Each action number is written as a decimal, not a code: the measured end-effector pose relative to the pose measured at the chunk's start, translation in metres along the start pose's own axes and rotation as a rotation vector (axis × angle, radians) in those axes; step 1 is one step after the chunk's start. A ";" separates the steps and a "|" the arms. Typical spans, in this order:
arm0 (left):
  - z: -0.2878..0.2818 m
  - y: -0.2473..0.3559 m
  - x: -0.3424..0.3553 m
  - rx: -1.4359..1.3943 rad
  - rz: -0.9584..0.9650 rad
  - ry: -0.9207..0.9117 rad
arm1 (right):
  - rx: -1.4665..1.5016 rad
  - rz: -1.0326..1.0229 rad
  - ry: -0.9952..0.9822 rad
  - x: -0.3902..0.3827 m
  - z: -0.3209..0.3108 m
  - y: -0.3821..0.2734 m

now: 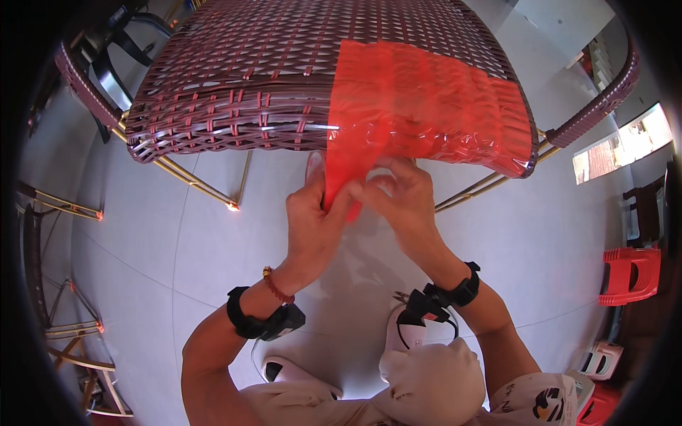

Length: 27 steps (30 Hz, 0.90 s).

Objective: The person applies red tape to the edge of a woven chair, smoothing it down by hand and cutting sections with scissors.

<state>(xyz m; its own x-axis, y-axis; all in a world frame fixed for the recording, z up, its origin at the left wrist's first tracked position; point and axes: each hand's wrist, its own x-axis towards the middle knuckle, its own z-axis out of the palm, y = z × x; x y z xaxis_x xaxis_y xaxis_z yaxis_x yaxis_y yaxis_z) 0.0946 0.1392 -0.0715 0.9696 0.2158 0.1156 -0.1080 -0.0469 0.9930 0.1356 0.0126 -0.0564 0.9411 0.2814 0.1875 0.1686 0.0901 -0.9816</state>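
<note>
Several overlapping strips of shiny red tape (455,106) cover the right part of a brown wicker chair seat (234,78) and wrap over its front edge. The leftmost strip (344,160) hangs down past that edge. My left hand (312,220) is closed on the hanging end, its thumb pressed against the tape. My right hand (406,195) pinches the right side of the same end, with thumb and fingers bent together. Both hands are close together just in front of the seat. The fingers behind the tape are partly hidden.
Gold metal legs (202,186) support the chair, and wrapped armrests (597,106) curve out at both sides. More gold-legged furniture (67,206) stands at the left. Red plastic stools (631,277) are stacked at the right. My shoes (295,376) rest on the grey tiled floor (526,255).
</note>
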 end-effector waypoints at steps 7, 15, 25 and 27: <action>0.002 -0.010 0.000 -0.072 0.083 -0.029 | 0.174 0.093 0.146 0.005 0.012 0.002; -0.010 -0.016 -0.010 -0.032 0.064 -0.177 | 0.030 -0.052 0.133 0.010 0.006 0.015; -0.011 -0.038 0.026 -0.099 -0.164 -0.091 | 0.047 -0.077 0.126 0.014 0.006 0.015; -0.007 -0.045 0.028 -0.124 -0.054 -0.073 | 0.064 -0.098 0.072 0.004 0.000 0.015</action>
<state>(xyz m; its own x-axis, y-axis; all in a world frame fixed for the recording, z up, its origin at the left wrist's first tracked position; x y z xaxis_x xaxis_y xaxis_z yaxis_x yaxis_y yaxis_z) 0.1252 0.1543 -0.1127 0.9876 0.1430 0.0640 -0.0767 0.0846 0.9935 0.1418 0.0147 -0.0703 0.9399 0.1990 0.2774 0.2442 0.1758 -0.9537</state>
